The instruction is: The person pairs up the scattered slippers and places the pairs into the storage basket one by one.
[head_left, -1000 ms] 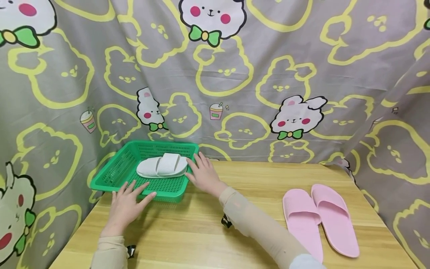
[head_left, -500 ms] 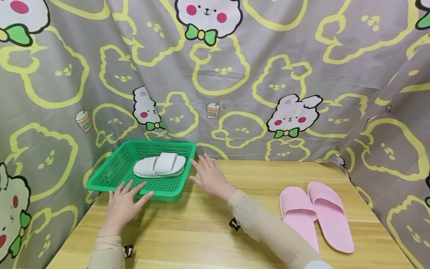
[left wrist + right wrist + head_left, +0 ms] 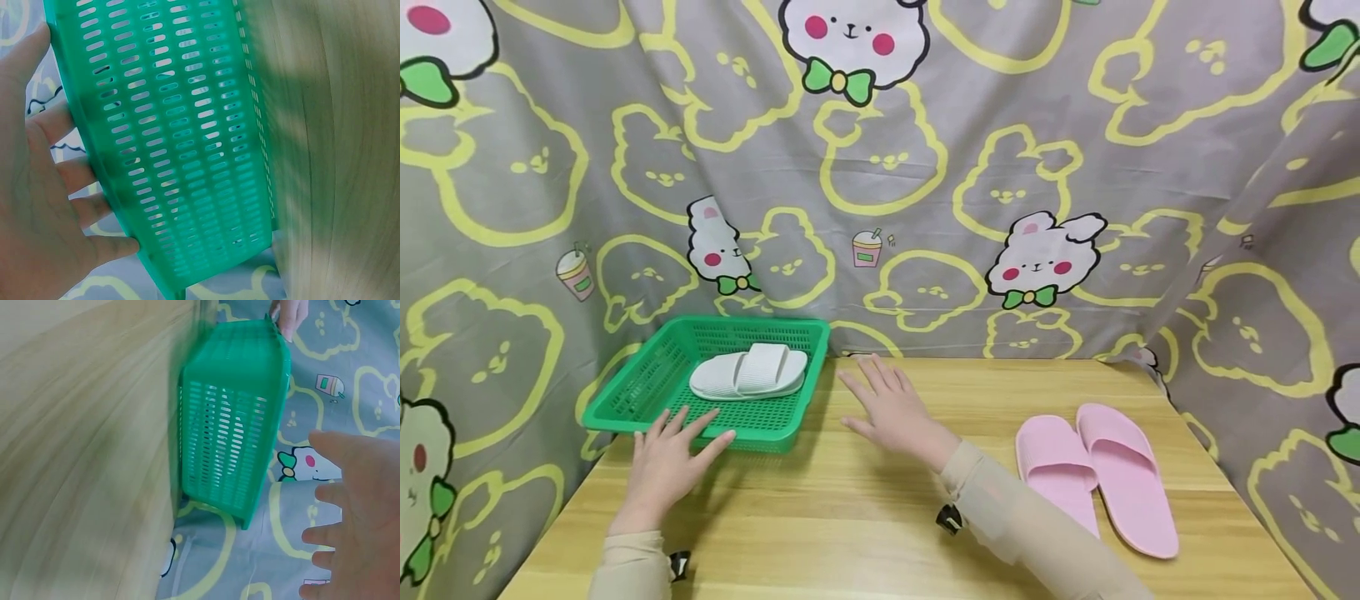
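A green plastic basket [image 3: 700, 429] with slotted walls stands at the back left of the wooden table, and a pair of white slippers [image 3: 748, 372] lies inside it, one stacked on the other. My left hand [image 3: 666, 467] rests its spread fingertips on the basket's near rim; the left wrist view shows those fingertips [image 3: 128, 245] along the rim. My right hand [image 3: 898, 412] hovers to the right of the basket, fingers spread and holding nothing. In the right wrist view a gap separates this hand [image 3: 359, 519] from the basket wall [image 3: 225, 437].
Two pink slippers [image 3: 1127, 483] lie side by side at the table's right, one partly behind my right forearm [image 3: 1037, 525]. A grey curtain [image 3: 917, 183] with cartoon prints hangs at the back and both sides of the wooden table [image 3: 835, 533].
My right hand has left the basket's right rim and moved rightward. The left hand has stayed at the near rim. The whole head view has shifted slightly.
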Demonstrator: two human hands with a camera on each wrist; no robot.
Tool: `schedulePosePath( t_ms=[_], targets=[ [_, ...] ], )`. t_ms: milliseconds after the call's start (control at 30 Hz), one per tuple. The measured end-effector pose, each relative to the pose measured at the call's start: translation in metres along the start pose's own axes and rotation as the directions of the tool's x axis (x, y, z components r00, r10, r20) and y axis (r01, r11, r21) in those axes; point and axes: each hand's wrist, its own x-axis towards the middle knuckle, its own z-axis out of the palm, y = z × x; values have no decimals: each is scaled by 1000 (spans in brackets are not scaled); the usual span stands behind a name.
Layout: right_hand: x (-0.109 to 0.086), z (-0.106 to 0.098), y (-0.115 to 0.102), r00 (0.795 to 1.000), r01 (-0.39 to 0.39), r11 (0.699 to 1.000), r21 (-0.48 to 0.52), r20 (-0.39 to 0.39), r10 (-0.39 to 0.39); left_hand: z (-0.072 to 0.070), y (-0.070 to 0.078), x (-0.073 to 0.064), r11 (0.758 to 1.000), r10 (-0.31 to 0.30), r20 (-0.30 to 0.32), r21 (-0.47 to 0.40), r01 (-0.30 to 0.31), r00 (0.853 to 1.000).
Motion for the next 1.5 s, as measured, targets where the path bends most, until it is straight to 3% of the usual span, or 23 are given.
schedulePosePath(
  t_ms=[267,1133,1500],
  targets=[
    [-20,-3,8,999,-29,1000,3,-14,29,-1,0,-1,1000,-7,27,-2,7,1000],
    [-67,-2,42,995,-74,997,18,-59,75,-3,1,-1,1000,2,30,-23,-1,1000],
    [-94,-7,60,990,-88,996,24,-107,90,-2,1,-2,1000,7,-6,-13,-7,1000]
  ],
)
